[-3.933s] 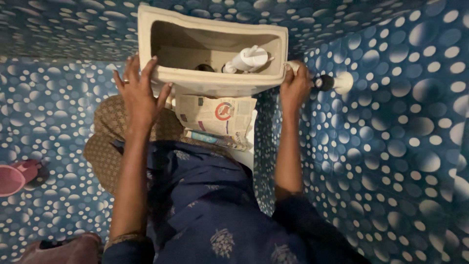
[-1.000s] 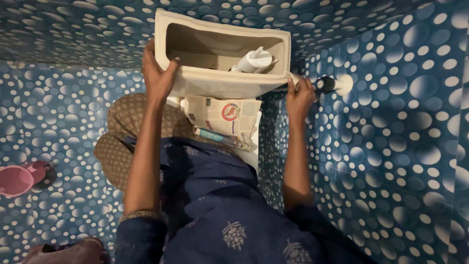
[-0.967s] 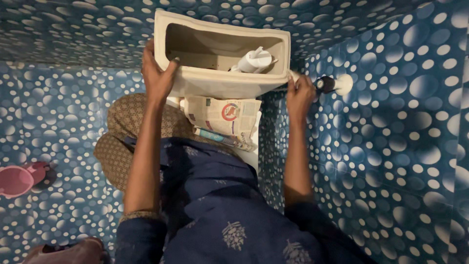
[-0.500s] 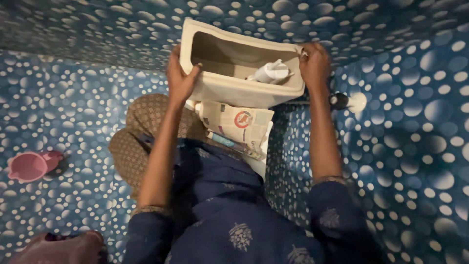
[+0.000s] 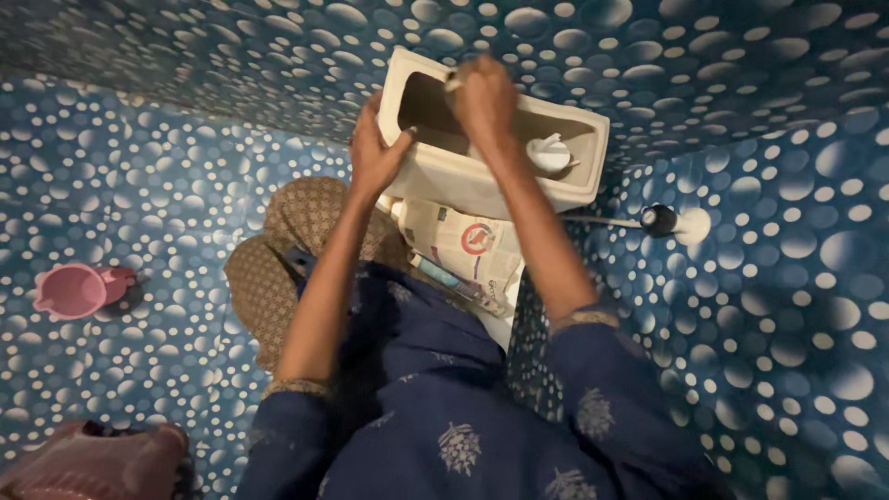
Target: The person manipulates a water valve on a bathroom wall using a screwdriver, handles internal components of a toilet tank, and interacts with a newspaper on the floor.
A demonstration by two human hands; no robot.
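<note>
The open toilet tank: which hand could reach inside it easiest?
Probably the right hand: it hovers over the tank's open top, near the white float. The left hand grips the tank's front wall.

A bathroom: open toilet cistern [image 5: 491, 167], blue dotted tiles [image 5: 139, 185]

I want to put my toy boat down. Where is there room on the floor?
Free: dotted floor between the pink mug and the brown toilet lid. Crowded: the open tank, with the left hand on its rim, the right hand reaching in, and papers below it.
</note>
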